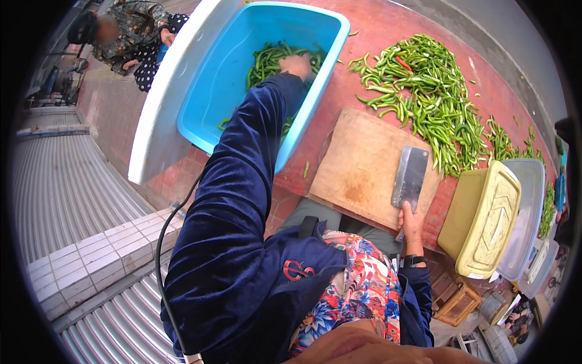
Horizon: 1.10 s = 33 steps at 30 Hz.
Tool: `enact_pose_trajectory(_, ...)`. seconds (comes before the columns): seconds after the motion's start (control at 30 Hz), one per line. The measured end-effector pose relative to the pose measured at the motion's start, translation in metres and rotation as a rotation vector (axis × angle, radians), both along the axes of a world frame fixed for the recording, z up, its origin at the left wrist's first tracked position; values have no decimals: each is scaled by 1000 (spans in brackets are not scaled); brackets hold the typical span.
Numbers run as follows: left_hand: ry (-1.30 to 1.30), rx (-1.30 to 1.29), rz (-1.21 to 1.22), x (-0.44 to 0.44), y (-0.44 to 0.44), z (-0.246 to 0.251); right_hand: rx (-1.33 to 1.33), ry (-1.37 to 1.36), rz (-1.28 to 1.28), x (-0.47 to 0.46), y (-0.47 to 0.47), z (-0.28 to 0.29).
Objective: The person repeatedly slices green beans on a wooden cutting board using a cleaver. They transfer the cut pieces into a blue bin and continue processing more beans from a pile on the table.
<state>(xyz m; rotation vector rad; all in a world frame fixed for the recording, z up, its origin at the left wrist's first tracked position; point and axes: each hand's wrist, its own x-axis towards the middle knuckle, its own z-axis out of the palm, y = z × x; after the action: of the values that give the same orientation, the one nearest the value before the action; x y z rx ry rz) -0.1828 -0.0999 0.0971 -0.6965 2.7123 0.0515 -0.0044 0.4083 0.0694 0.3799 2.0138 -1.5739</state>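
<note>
My left hand [298, 67] reaches deep into a blue plastic tub [207, 100], down among green chili peppers [268, 57]. Its fingertips are hidden, so I cannot tell whether they grip any. The navy sleeve covers part of the tub. My right hand [412, 221] holds a cleaver [410, 175] by its handle. The broad steel blade lies over the right part of a worn wooden cutting board [350, 157]. Beyond the board, a large heap of green chilies [432, 86] spreads over the red tabletop [363, 20], several showing pale cut insides. One red chili [403, 64] stands out in it.
A white foam panel [159, 123] rises left of the tub. Right of the board stand a yellow lidded bin [482, 223] and a clear plastic bin [523, 218]. A seated person [132, 36] is beyond the panel. A black cable [161, 245] hangs along my left arm.
</note>
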Motion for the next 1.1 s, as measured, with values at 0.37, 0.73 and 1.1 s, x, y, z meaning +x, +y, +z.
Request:
enact_pose_trajectory(0.37, -89, 293, -35, 18, -29, -1, -14, -20, -19, 0, 1, -4)
enact_pose_trajectory(0.73, 20, 228, -152, 31, -35, -3, 7, 9, -10, -1, 1, -5)
enact_pose_trajectory(1.1, -103, 553, 66, 101, -64, 61, -30, 68, 28, -4, 1, -8)
